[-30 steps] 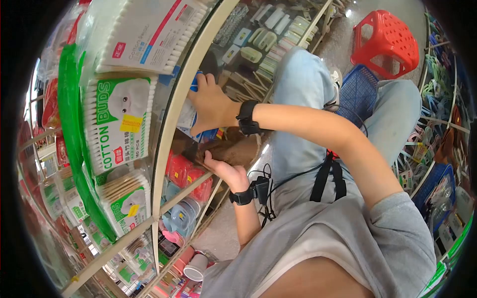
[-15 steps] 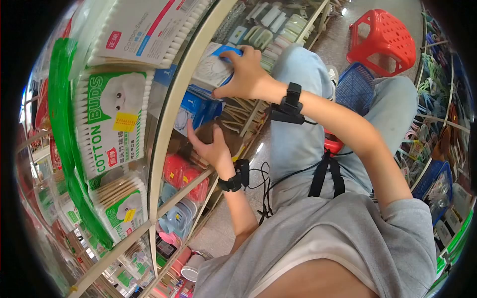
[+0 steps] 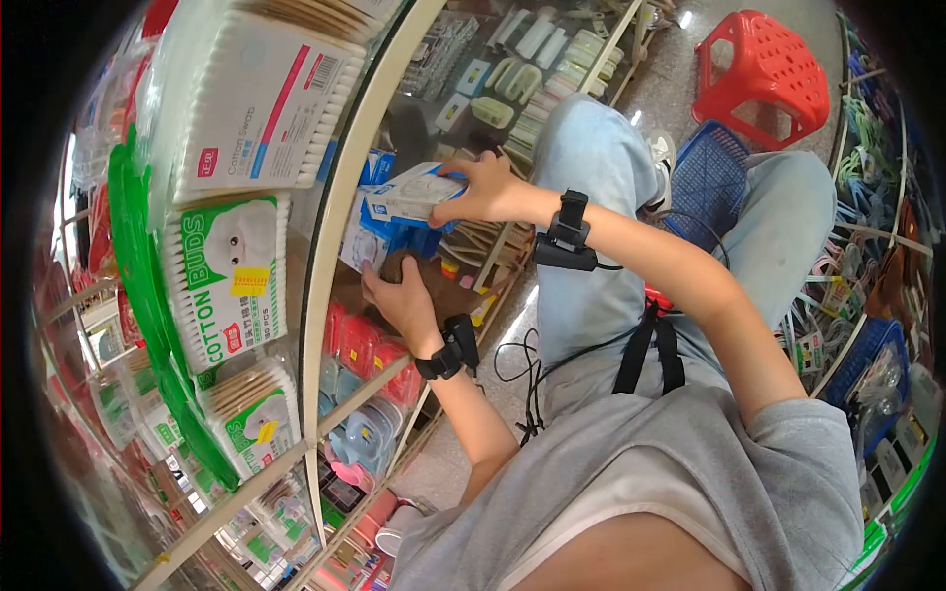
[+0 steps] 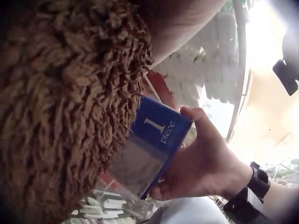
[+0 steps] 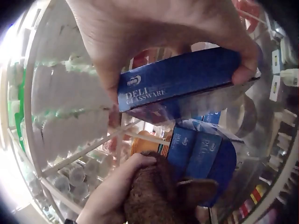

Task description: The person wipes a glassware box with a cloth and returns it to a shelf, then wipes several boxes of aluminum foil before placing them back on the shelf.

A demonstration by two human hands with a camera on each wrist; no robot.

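Boxed glassware (image 3: 409, 194) is pinched in my right hand (image 3: 483, 187), tilted over the glass shelf. The box's blue "1 piece" end (image 4: 161, 123) faces the left wrist view; in the right wrist view the blue side (image 5: 177, 84) reads "DELI GLASSWARE", with my thumb and fingers at opposite ends. Below it, more blue boxes (image 5: 194, 151) stand together on the shelf. My left hand (image 3: 404, 305) is beside them, gripping a brown shaggy thing (image 5: 149, 196), its thumb laid over the top. That brown thing (image 4: 70, 102) fills much of the left wrist view and hides my left fingers.
Cotton bud packs (image 3: 232, 266) stand on the upper shelf, behind a pale metal edge (image 3: 335, 212). Red packs (image 3: 365, 345) lie lower down. A blue basket (image 3: 707, 187) is between the legs, and a red stool (image 3: 764, 79) stands beyond.
My right hand has drawn the box out from beneath the shelf edge, then lowered and tilted it over the other boxes. My left hand has moved up and left, near those boxes.
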